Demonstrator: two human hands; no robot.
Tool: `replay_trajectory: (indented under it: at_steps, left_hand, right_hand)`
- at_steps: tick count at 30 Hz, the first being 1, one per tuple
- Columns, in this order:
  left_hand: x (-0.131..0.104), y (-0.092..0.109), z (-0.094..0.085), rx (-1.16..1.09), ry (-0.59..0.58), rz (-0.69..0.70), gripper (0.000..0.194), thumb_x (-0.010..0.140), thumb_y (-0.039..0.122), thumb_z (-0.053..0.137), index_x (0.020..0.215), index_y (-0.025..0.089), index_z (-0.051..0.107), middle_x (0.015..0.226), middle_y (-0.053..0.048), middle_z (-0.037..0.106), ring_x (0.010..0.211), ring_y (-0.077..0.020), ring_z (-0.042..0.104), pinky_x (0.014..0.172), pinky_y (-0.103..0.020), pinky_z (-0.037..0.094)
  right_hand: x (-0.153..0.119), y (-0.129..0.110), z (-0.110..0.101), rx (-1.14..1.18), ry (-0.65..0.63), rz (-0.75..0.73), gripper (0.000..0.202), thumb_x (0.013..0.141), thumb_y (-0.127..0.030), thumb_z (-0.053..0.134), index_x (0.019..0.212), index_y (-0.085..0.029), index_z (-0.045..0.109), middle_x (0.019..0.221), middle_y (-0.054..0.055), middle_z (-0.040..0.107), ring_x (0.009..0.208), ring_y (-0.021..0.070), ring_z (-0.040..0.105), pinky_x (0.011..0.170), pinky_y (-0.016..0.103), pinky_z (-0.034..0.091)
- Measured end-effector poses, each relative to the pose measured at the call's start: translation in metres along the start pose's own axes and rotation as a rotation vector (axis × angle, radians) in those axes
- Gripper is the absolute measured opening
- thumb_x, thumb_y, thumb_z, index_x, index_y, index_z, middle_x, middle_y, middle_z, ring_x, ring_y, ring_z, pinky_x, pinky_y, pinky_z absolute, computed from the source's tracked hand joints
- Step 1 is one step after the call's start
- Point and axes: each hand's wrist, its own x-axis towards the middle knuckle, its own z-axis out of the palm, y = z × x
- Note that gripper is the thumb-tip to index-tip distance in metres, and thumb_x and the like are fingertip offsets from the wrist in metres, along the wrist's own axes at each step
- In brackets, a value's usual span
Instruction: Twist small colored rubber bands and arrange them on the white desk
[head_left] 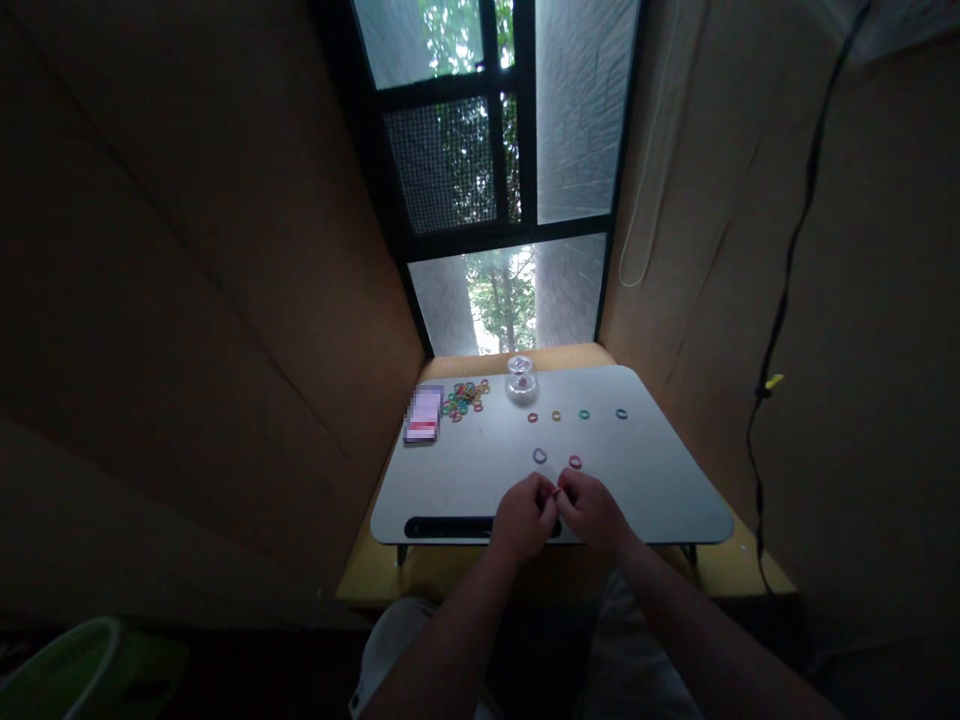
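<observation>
My left hand (527, 513) and my right hand (591, 508) meet near the front edge of the white table (465, 475), fingers pinched together. Between the fingertips shows a small pinkish bit, too small to name. Just beyond my hands lie a purple band (540, 456) and a pink band (575, 462). Farther back is a spaced row: a red band (532, 418), a yellow band (556, 416), a green band (584, 414) and a dark teal band (622, 414).
A pile of coloured bands (466, 399) lies at the back left beside a phone (424, 414). A clear container (521, 381) stands at the back. A black slot (450, 527) runs along the front edge. A cable (784, 280) hangs at right; a green basket (105, 665) is lower left.
</observation>
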Motion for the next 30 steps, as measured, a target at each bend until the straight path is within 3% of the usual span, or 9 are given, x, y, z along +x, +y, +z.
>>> replay_trajectory:
  at_steps: [30]
  left_hand:
    - [0.0001,-0.0001,-0.0021,-0.004,-0.020,0.011,0.007,0.083,0.024,0.050,0.086,0.019,0.055,0.075,0.001,0.058,0.066,-0.0111,0.049,0.061,-0.023,0.034]
  right_hand:
    - [0.0023,0.0038,0.0017,-0.013,-0.013,-0.014,0.012,0.076,-0.019,0.046,0.064,-0.020,0.043,0.059,-0.003,0.047,0.055,0.0110,0.041,0.054,0.024,0.027]
